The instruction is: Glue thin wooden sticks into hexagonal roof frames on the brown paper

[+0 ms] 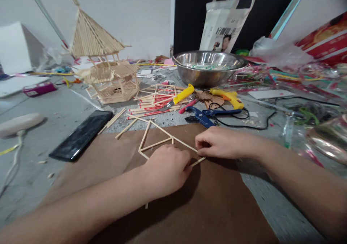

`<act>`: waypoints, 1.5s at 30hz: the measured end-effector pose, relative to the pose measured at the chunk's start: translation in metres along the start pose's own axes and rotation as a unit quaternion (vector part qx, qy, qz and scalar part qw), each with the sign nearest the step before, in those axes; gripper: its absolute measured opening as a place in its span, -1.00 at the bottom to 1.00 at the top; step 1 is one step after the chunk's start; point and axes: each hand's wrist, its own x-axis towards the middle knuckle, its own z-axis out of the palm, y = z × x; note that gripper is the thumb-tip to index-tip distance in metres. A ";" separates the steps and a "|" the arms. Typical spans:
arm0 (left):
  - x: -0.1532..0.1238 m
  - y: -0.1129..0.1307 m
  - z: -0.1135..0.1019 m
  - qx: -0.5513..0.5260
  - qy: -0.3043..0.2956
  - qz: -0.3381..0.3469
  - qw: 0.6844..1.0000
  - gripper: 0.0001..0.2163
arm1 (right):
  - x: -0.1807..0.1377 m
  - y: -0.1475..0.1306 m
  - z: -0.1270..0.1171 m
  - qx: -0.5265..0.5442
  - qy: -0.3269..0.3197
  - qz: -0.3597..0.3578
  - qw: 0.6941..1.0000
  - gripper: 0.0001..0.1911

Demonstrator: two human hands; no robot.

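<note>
A flat frame of thin wooden sticks (158, 142) lies on the brown sheet (217, 200), its struts meeting in triangles. My left hand (169, 166) is closed over the frame's near side, its fingertips at a stick there and partly hidden from view. At the right corner, the thumb and fingers of my right hand (214, 142) pinch the end of a stick. Beneath my left forearm one stick end (146, 205) pokes out. Behind the frame are loose sticks (126, 129) and a pair of blue-handled cutters (202, 116).
A stick-built pavilion model (93, 43) stands back left, with a black phone (82, 135) in front. Behind are red-tipped sticks (151, 110), a yellow-handled tool (184, 94), a yellow glue gun (229, 97) with a black cord and a metal bowl (189, 72). Plastic scraps (303, 74) litter the right.
</note>
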 end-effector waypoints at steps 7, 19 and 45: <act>0.000 -0.002 0.002 0.002 0.019 0.003 1.000 -0.80 | 0.000 0.002 0.001 0.006 0.004 -0.006 1.000 -0.80; 0.000 -0.006 0.007 -0.029 0.043 0.016 0.999 -0.85 | 0.000 0.000 -0.001 0.037 -0.014 -0.016 0.999 -0.79; -0.001 -0.024 -0.023 -0.116 -0.031 -0.022 0.993 -0.87 | -0.003 0.002 -0.003 0.023 -0.046 -0.015 0.999 -0.82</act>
